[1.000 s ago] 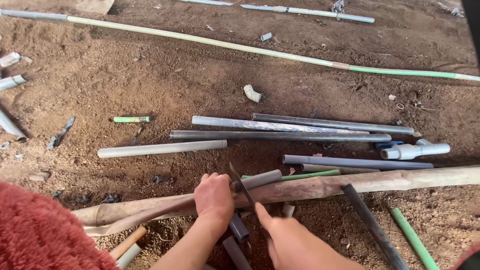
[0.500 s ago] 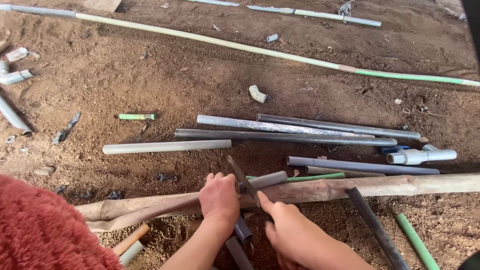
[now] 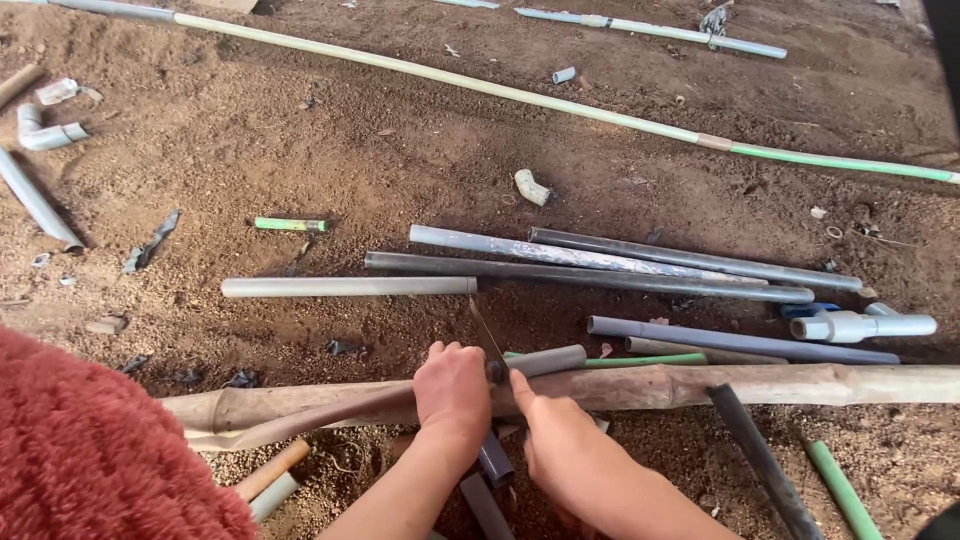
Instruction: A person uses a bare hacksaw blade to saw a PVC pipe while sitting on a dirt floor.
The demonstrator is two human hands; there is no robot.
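Ground: bare brown packed soil fills the frame, strewn with pipe offcuts.
Long pipe: a pale cream plastic pipe turning green at its right end runs from the upper left to the right edge.
Wooden pole: a long rough brown log lies across the lower frame, from lower left to the right edge; both hands work at its middle.
Red cloth: a fuzzy red fabric covers the lower left corner.
Grey pipes: a bundle of long grey plastic pipes lies side by side right of centre, above the log; a single pale grey pipe lies to their left.
Left hand: the left hand sits at lower centre on the log, fingers curled together and clamped down over the log and the pipe resting there.
Right hand: the right hand is just right of it, fingers closed round the handle of a saw blade; the grip itself is partly hidden.
Short pipe: a short grey plastic pipe piece rests on the log at centre, jutting right from between the hands.
Blade: a thin dark hacksaw blade slants up and left from the pipe piece, touching it.
Elbow fitting: a small white plastic bend lies on the soil above the bundle.
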